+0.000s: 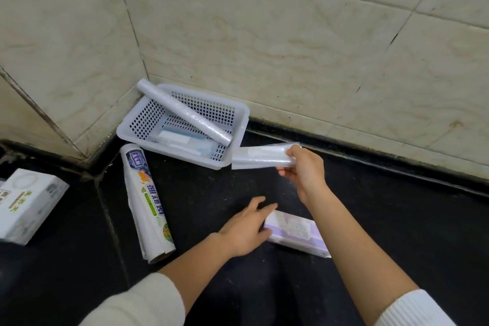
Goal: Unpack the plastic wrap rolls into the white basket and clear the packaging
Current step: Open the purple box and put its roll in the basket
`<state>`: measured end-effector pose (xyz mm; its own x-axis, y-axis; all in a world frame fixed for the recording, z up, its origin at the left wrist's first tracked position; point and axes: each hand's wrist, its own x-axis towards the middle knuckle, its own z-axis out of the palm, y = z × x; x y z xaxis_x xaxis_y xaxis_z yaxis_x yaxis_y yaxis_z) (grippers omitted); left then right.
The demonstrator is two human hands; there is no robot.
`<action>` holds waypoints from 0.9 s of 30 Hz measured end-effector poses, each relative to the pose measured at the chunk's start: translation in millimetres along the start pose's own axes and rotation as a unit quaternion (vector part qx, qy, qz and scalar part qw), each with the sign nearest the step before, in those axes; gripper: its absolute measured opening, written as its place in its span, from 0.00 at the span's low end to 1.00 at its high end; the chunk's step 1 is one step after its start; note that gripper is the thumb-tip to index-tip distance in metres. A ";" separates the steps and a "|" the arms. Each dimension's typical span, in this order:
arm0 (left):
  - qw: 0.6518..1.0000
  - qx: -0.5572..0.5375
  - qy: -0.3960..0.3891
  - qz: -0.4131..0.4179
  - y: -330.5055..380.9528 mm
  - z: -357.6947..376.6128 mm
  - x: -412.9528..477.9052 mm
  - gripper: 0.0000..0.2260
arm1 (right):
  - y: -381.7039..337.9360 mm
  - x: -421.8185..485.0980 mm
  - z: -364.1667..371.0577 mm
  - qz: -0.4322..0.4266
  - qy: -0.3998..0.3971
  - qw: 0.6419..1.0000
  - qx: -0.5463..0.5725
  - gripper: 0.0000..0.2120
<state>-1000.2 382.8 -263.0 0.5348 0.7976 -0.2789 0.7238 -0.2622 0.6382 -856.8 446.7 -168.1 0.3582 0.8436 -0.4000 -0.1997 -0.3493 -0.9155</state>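
Observation:
A white perforated basket [239, 114] sits in the corner against the tiled wall. One unwrapped plastic wrap roll [185, 112] lies diagonally across it, its top end sticking out over the rim; flat blue and white packets lie on the basket floor. My right hand [304, 169] is shut on an empty clear wrapper [260, 157], held just right of the basket. My left hand [247, 227] rests with fingers spread on the left end of a purple and white pack [299, 233]. A printed, still-packaged roll [146, 201] lies on the black counter left of my left hand.
The black counter [397, 206] runs along the beige tiled wall [291, 34]. A white box with green print [25, 204] lies at the far left edge.

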 end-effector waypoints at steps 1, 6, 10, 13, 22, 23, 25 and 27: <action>1.000 -0.003 0.021 -0.002 -6.2 -7.1 -1.9 0.27 | 1.1 0.8 3.4 -0.001 -0.006 1.000 -0.003 0.03; 0.967 0.005 0.251 -0.033 -59.6 -64.0 -19.3 0.12 | 4.7 8.9 25.0 -0.009 -0.014 1.000 -0.026 0.06; 0.915 0.034 0.382 -0.127 -100.9 -111.3 -22.9 0.06 | 6.7 20.5 56.0 -0.022 -0.024 0.998 -0.058 0.03; 0.915 0.069 0.366 -0.158 -129.6 -132.3 -18.4 0.10 | 6.7 28.7 87.3 -0.010 -0.047 0.995 -0.086 0.01; 0.930 0.099 0.320 -0.150 -165.0 -132.8 -6.2 0.20 | 23.1 66.8 154.6 0.002 -0.122 0.961 -0.248 0.06; 0.930 0.097 0.325 -0.145 -165.6 -132.4 -6.8 0.20 | 23.8 70.6 157.7 -0.007 -0.134 0.947 -0.291 0.06; 0.929 0.088 0.331 -0.140 -165.9 -131.6 -7.9 0.20 | 23.5 77.8 163.1 -0.042 -0.169 0.905 -0.389 0.06; 0.929 0.076 0.334 -0.136 -165.3 -130.0 -8.0 0.20 | 23.0 82.7 169.4 -0.075 -0.213 0.846 -0.483 0.08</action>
<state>-1180.8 490.4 -273.0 -0.0316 0.9916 0.1251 0.8728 -0.0336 0.4869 -986.2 577.6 -214.9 -0.0882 0.9067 -0.4124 0.7305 -0.2226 -0.6457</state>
